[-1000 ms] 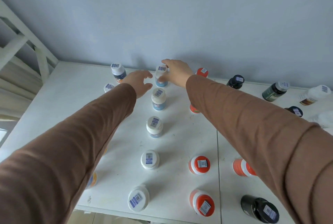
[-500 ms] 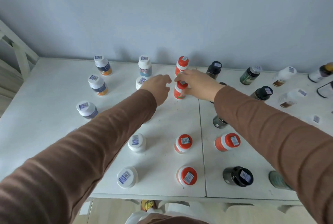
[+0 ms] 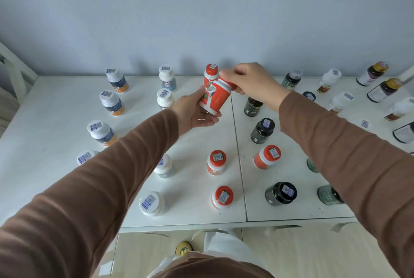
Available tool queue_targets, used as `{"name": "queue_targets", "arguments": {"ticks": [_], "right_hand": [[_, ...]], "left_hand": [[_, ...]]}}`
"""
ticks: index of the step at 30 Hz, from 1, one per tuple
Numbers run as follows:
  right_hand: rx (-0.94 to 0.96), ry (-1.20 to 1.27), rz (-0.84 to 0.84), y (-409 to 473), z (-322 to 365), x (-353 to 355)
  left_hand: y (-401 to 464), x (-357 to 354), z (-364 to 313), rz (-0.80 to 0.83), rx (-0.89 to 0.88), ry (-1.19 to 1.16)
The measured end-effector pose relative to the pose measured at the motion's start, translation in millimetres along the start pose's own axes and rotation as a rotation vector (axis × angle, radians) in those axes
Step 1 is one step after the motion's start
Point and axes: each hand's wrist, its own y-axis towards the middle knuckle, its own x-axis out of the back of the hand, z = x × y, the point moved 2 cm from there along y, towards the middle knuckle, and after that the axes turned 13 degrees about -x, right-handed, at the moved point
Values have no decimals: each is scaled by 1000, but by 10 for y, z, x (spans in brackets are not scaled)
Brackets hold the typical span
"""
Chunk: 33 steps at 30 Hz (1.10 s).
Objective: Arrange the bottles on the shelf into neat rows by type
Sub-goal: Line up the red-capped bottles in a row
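2 hands meet over the middle of the shelf: your left hand cups the base of a tilted red bottle with fingers curled under it, and your right hand grips its cap end from above. That bottle is lifted off the surface, just in front of another red bottle standing at the back by the wall.

You face a white top made of 2 panels with a seam running front to back. On the left panel, white-capped bottles with orange bands stand in 1 column, and white bottles with blue labels in the next. 3 more red-capped bottles stand nearer you around the seam. Dark bottles sit on the right panel, and mixed white and brown bottles scatter toward the far right, some lying tilted; those at the right edge are too blurred to tell apart.

Behind runs a plain pale blue-grey wall. A white frame stands at the far left. Below the front edge you see pale floor tiles, a white trouser leg and a yellow shoe.
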Motion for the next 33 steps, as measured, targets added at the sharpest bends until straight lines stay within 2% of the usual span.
{"name": "queue_targets", "arguments": {"ticks": [5,10,13,15,18,22,24,28,33], "right_hand": [[-70,63,-25,-174,23,-15],[-57,78,67,-302,-47,-56],[-5,66,103,-353,-117,-99],[38,62,110,-360,-168,-131],[107,-29,100,-327,-260,-207],[144,-254,85,-349,-357,-433],[131,-345,88,-343,-412,-569],[144,-415,108,-297,-503,-753],[191,-467,145,-262,-529,-827]], "left_hand": [[-112,-65,27,127,95,-147],[-172,-88,74,81,106,-148],[-159,-87,132,5,33,-99],[-147,-72,194,12,-17,-42],[-121,-36,264,35,-83,180],[-93,54,275,35,-123,874],[-120,91,275,13,-132,1078],[-163,135,284,7,-188,1214],[-152,153,265,6,-209,1228]]}}
